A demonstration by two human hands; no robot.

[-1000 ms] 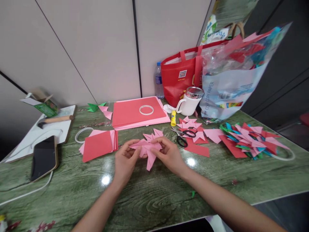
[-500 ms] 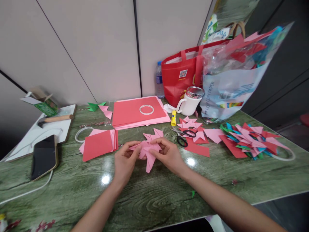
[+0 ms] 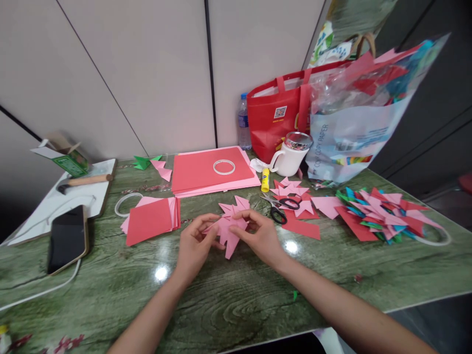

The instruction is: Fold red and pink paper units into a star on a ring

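Observation:
Both my hands meet over the middle of the green wood-grain table. My left hand pinches the left side of a pink folded paper piece with several pointed tips. My right hand grips its right side, fingers curled over the top. The piece is held just above the table. Behind it lie more pink folded pieces. A stack of small red and pink squares lies left of my left hand.
Large red sheets with a tape ring lie at the back. Scissors, a yellow glue stick, a white mug, folded stars, a red bag and a plastic bag crowd the right. A phone lies left.
My hands have drawn slightly closer together, and the pink piece is turned and pulled in, so its long left tip no longer sticks out.

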